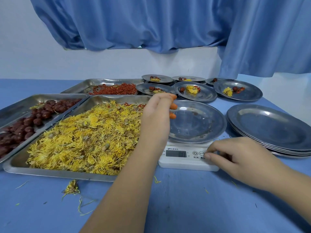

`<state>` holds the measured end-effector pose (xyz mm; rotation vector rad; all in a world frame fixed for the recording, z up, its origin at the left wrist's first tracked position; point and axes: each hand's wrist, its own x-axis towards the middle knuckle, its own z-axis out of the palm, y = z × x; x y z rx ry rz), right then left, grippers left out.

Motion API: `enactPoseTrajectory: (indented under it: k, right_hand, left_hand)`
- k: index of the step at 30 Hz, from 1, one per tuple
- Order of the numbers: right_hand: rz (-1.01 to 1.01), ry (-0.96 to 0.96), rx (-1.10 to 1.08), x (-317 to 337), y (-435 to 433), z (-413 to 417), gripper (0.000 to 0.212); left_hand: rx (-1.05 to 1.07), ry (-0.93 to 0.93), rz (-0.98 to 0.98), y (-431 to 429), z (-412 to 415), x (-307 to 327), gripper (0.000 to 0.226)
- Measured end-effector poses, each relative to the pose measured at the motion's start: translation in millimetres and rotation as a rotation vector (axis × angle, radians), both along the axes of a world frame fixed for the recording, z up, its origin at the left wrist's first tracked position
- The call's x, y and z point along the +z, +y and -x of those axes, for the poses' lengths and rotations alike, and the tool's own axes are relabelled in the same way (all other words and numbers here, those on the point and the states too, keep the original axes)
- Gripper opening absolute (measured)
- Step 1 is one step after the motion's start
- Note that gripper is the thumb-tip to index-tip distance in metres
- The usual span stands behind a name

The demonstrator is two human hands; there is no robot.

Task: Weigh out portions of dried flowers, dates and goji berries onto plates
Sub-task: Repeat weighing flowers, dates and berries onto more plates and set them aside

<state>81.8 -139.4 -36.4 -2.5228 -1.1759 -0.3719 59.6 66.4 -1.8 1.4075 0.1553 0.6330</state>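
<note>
Dully gleaming, round steel plate [196, 125] tops white scale [185, 163].

The left hand [156, 118] is raised on an outstretched forearm, its orange-capped fingertips [173, 107] curled downward. The right hand [235, 158] sits low, fingers loosely curled, one digit stretched forward.

- One head cam, wide-angle, faces fwd & down across blue table [185, 207] toward curtain [151, 22] at back.
- Close in: left hand [156, 118] & right hand [235, 158] reach in from btm edge, scale [185, 165] approx mid-frame.
</note>
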Motion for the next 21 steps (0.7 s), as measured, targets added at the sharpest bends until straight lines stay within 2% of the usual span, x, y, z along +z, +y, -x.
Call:
enactPoseTrajectory:
  k: [3,6,10,14,21]
  right_hand:
    - [-0.148,-0.108,0.005,5,9,3,0.03]
    - [-0.321,-0.124,-0.029,14,29,8,0.042]
    - [-0.435,-0.172,-0.067,27,57,11,0.053]
    - [-0.383,-0.237,-0.054,16,63,13,0.058]
    - [-0.325,-0.281,0.043,-1,66,24,0.04]
  left_hand:
    - [-0.037,-0.011,-0.08,-5,5,-2,0.015]
    - [-0.034,-0.073,-0.206,-2,10,-3,0.012]
    - [0.063,-0.104,-0.318,11,13,2,0.014]
    - [0.085,-0.028,-0.483,42,26,12,0.012]
    - [0.146,0.278,-0.905,145,59,47,0.014]
